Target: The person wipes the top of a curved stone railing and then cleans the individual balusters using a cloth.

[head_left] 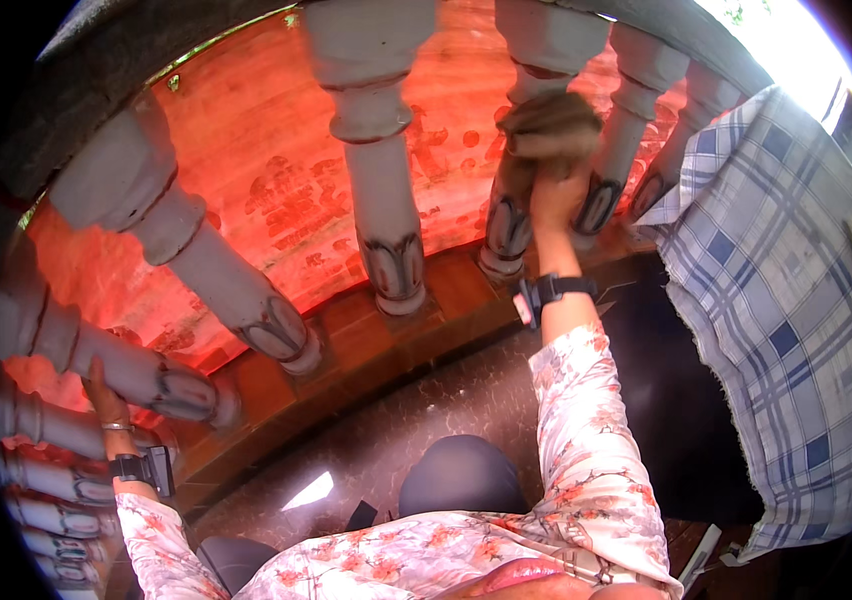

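My right hand [558, 190] is raised in front of a grey-white baluster [551, 45], closed on a brown cloth [551, 125]. Hand and cloth are smeared by motion, and the cloth covers the baluster's middle. At the far left, my left hand [109, 400] is against another baluster [131, 375], a finger or thumb showing up along its side. Its other fingers are mostly hidden; it appears to grip the post. Dark marks outline the petal shapes near the balusters' feet.
A red-orange sheet [256, 150] hangs behind the balusters, below a dark top rail [96, 90]. They stand on a reddish-brown tiled ledge [346, 335]. A blue-and-white checked cloth [776, 300] hangs at the right. Shiny dark flooring [366, 410] lies below my knees.
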Available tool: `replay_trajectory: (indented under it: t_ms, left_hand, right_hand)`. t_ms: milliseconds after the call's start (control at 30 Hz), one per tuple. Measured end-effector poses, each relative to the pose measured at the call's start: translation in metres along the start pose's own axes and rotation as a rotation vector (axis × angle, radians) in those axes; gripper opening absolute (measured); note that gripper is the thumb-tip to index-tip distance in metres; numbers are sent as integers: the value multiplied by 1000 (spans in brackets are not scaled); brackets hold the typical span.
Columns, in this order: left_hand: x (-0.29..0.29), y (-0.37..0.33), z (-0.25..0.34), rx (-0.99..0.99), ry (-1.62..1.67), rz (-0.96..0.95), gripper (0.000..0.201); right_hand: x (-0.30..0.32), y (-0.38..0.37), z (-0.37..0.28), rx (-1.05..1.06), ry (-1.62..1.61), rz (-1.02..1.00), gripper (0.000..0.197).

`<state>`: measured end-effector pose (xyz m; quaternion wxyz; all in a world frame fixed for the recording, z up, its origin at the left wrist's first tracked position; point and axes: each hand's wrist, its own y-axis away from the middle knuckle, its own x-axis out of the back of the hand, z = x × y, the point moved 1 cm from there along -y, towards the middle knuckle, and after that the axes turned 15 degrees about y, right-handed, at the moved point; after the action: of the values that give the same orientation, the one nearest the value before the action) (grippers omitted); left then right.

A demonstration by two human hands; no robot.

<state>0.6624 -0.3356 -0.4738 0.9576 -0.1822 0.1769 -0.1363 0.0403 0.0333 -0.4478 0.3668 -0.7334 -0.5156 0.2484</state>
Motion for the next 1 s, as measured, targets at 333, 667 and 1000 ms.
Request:
replay_trajectory:
  t_ms: [333,667,1000]
  left_hand:
    - [-34,7,15,39,-5,-14,46]
    - [30,-1,29,179,93,167,47]
    - [10,-7,30,60,204,355,50]
  right_hand:
    - [31,-60,92,-742,-772,-441,52]
    - [-57,-47,109,-646,-520,-694,47]
    - [11,121,173,-385,57,-272,46]
